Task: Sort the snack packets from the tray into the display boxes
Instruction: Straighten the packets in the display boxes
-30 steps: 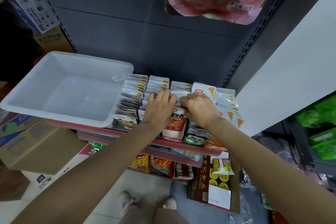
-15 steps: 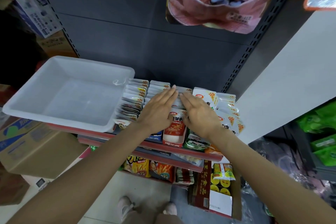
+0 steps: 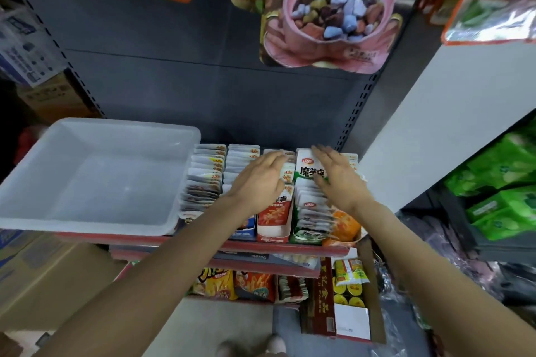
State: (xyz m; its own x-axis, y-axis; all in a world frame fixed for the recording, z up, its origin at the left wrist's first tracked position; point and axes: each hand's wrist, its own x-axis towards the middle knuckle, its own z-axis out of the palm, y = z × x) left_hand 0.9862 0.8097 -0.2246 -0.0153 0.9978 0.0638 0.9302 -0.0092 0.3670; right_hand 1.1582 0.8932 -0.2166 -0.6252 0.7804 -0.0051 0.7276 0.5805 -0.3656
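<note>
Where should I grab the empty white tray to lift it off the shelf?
Probably by the white tray's near long rim, coming from the front. That edge overhangs the red shelf lip and faces you. The right side is crowded by display boxes; both hands, left hand and right hand, are free.

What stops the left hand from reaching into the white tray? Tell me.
Probably nothing. The left hand rests open on the snack packets right beside the white tray, whose open top has nothing over it.
</note>
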